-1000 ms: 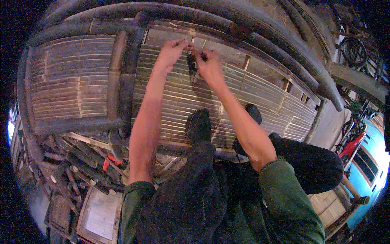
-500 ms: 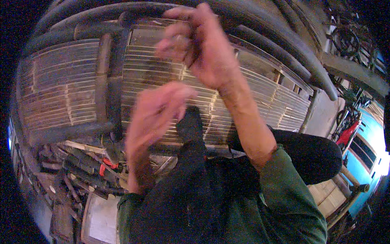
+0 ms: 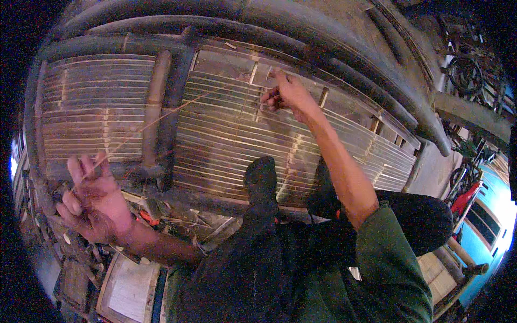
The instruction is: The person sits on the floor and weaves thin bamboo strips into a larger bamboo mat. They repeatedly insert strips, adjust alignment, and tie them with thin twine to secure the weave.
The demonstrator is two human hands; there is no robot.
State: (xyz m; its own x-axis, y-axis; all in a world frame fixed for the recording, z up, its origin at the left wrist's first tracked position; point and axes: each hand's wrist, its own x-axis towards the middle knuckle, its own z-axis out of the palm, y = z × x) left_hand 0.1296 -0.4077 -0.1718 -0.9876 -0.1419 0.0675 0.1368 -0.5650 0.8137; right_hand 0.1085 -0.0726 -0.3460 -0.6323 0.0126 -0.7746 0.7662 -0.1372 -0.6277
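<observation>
Pulling a thin strip [image 3: 161,116] taut, the left hand [image 3: 94,202] is sitting low at the left, out beyond the lower left corner of the slatted frame [image 3: 231,140], with its fingers curled closed around the strip's near end. The strip (pale, very fine, hard to follow in places) is running up and to the right across the frame's left panel [image 3: 97,107] and over the round upright pole [image 3: 153,107] toward the other hand. In the middle, the person's two dark-socked feet [image 3: 264,180] are resting against the lower edge of the right panel, legs in dark trousers stretched toward it. Further up, the right hand [image 3: 288,94] is pressing near the top edge of the right panel, its fingers pinched shut on what looks like the strip's far end; whether it is also holding a small tool I cannot tell. Beyond the frame's top rail, thick dark poles [image 3: 226,24] are lying along it.
</observation>
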